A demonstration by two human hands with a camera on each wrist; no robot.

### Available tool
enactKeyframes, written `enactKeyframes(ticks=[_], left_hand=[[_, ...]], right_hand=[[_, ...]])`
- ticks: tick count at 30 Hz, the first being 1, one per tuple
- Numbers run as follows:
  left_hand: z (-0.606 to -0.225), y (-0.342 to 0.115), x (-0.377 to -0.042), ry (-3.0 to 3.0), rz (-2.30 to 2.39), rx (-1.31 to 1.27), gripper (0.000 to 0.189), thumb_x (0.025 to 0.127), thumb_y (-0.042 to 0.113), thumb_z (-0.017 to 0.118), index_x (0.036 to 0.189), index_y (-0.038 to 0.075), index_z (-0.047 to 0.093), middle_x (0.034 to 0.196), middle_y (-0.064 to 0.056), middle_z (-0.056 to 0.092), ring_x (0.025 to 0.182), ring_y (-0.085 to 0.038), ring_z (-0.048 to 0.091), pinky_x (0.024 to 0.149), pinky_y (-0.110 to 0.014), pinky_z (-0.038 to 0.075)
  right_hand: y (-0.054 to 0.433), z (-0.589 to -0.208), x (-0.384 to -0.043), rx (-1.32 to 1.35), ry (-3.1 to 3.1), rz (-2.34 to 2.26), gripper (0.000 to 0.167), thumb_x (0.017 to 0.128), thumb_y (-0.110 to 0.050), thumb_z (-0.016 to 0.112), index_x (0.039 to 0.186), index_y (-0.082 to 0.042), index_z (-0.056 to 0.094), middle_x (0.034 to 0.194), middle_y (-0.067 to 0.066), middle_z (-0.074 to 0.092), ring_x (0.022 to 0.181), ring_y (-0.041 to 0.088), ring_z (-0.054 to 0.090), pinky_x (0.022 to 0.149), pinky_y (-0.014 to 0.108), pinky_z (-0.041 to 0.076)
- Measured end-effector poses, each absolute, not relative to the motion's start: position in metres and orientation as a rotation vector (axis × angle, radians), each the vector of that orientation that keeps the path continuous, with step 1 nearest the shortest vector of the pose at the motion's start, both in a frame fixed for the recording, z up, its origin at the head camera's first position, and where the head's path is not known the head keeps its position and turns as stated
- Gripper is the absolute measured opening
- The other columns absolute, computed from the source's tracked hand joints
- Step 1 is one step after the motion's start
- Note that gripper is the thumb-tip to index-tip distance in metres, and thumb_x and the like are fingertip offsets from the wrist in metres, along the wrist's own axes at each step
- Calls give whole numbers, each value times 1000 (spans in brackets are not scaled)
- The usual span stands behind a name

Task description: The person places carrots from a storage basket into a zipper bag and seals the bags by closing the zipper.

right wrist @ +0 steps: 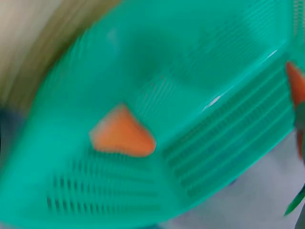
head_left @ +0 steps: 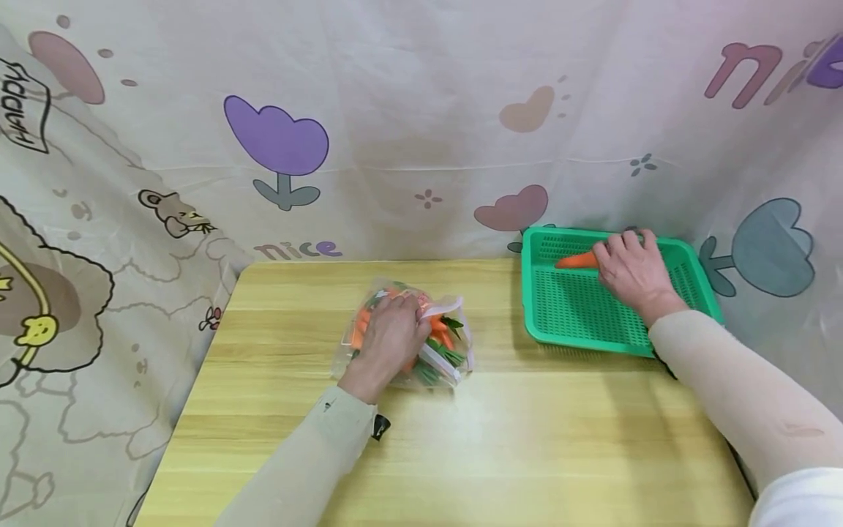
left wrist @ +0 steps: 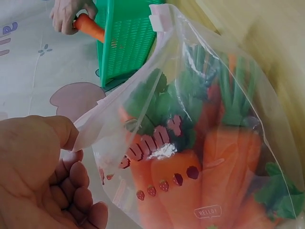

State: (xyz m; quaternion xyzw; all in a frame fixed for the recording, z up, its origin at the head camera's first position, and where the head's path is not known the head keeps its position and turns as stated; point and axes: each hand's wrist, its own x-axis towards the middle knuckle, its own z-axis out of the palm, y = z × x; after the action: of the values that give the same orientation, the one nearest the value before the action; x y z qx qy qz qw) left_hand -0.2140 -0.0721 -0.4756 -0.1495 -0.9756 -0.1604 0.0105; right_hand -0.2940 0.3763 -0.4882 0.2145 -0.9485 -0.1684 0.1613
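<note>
My left hand (head_left: 391,333) is at a clear zip bag (head_left: 464,329) on the table, pinching its upper edge between thumb and fingers. Through the printed plastic show several orange carrots (left wrist: 231,162) with green tops. Over at the right, my right hand (head_left: 635,267) grips a carrot (head_left: 577,260) by its top end, its tip pointing left, within the rim of a green plastic basket (head_left: 527,293). In the right wrist view a blurred orange piece (right wrist: 123,133) lies inside the basket, near its corner; the held carrot (right wrist: 296,83) appears at the right edge.
The wooden table (head_left: 527,439) carries both bag and basket. A patterned curtain (head_left: 408,88) hangs close behind the basket and along the sides. A small black object (head_left: 380,427) shows at the left wrist.
</note>
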Motion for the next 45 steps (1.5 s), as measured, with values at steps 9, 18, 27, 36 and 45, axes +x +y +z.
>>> enactKeyframes(ticks=[9, 18, 27, 36, 45], left_hand=[[-473, -71, -216, -3030, -541, -455, 19, 100, 21, 62, 84, 14, 55, 81, 0, 54, 80, -22, 50, 107, -42, 42], [-470, -68, -215, -3042, -568, -413, 15, 99, 23, 62, 87, 15, 57, 83, 0, 55, 82, -22, 49, 86, -37, 41], [-469, -67, -215, -3027, -637, -412, 11, 99, 21, 67, 93, 13, 61, 95, -1, 67, 94, -23, 55, 95, -38, 45], [-466, -63, -214, -3023, -618, -426, 12, 99, 22, 67, 94, 11, 62, 90, -1, 65, 88, -22, 54, 94, -37, 44], [-465, -65, -214, -3005, -612, -437, 13, 99, 21, 66, 92, 12, 61, 88, -1, 65, 88, -23, 55, 97, -37, 44]], right_hand=[[341, -478, -271, 207, -2814, -225, 16, 97, -9, 56, 102, 1, 44, 95, 24, 42, 89, 43, 38, 85, 60, 34], [306, -470, -253, 247, -2498, -61, 15, 92, -7, 59, 92, 2, 47, 86, 24, 49, 77, 44, 44, 69, 55, 36], [275, -458, -231, 327, -2407, -7, 26, 86, -15, 76, 93, 0, 55, 90, 24, 61, 79, 45, 53, 72, 58, 42], [242, -446, -209, 436, -2358, 79, 32, 78, -7, 81, 101, 0, 59, 90, 23, 64, 72, 45, 59, 63, 53, 41], [218, -443, -195, 551, -2347, 52, 37, 79, -16, 81, 105, 1, 62, 90, 20, 67, 72, 41, 61, 61, 49, 42]])
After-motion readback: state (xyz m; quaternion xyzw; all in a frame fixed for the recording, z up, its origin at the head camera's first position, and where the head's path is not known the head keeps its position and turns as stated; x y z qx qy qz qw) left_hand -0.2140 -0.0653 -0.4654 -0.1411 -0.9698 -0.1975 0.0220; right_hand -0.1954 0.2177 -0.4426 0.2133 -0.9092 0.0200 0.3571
